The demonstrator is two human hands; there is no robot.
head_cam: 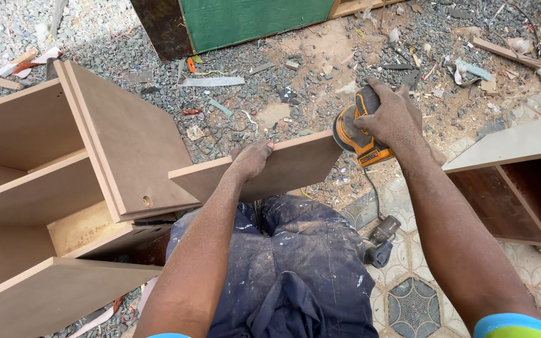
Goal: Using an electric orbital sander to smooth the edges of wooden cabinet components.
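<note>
In the head view, the left hand (250, 159) grips the top edge of a brown board (286, 166) standing on edge above the person's lap, while the right hand (391, 116) is clenched over an orange sander (353, 133) touching the board's right end, near a wooden cabinet (64, 181)

A small label (369, 159) sat on the orange sander (358, 134), a narrow dark strip with light print, low on the body just below the right hand's (391, 116) fingers (363, 123), on the side facing the person. No packages, signs or screens showed anywhere else.
</note>
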